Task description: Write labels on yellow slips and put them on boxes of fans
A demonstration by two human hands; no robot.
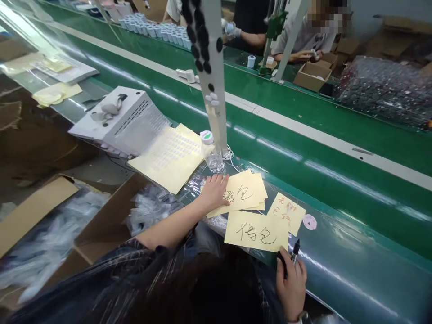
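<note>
My left hand (213,194) lies flat, fingers stretched out, on the left part of a small stack of yellow paper sheets (258,189) with black handwriting. In front of that stack is another yellow sheet (249,231) with large black characters. My right hand (292,283) is closed round a black marker pen (296,248), its dark end pointing up and away from me. One fingertip is at the sheet's lower right corner. Behind it lies a yellow note (286,212) with red writing, beside a round pink piece (309,222).
A clear bottle (213,155) with a white cap stands by a metal post (216,112). Left of it are a large yellow sheet (165,173) and a white box-like device (114,117). An open carton (111,216) holds plastic bags. Co-workers sit across the green bench (303,121).
</note>
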